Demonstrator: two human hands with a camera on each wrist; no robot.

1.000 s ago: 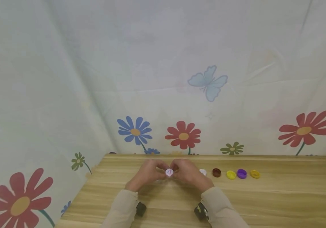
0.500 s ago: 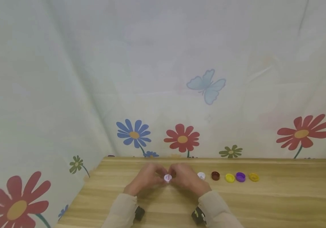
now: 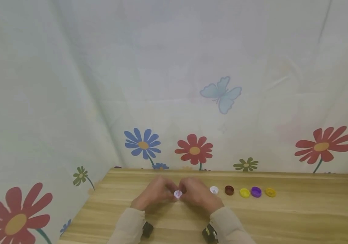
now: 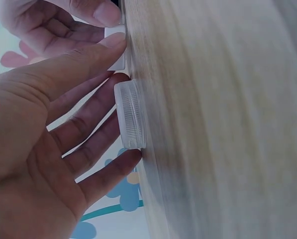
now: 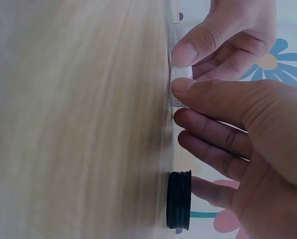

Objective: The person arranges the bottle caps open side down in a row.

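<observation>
A small white bottle cap (image 3: 178, 194) with a pinkish mark on top stands between my two hands at the table's middle. My left hand (image 3: 158, 190) and my right hand (image 3: 196, 192) pinch it from either side. Both thumbs press the near side of the cap (image 5: 182, 72) in the right wrist view; the fingers behind it are partly hidden. Under the left hand's spread fingers, a clear ridged cap (image 4: 130, 115) lies on the table, hidden in the head view. A dark cap (image 5: 179, 200) sits close to the right little finger in the right wrist view.
Right of my hands, a row of caps lies on the wooden table (image 3: 283, 217): white (image 3: 214, 190), brown (image 3: 229, 190), yellow (image 3: 244, 193), purple (image 3: 256, 192) and orange-yellow (image 3: 270, 192). A flowered cloth (image 3: 161, 84) hangs behind the table's back edge.
The pinched cap and both hands have come slightly nearer to me. More of the white cap beside the right hand shows now. The whole head view has shifted a little.
</observation>
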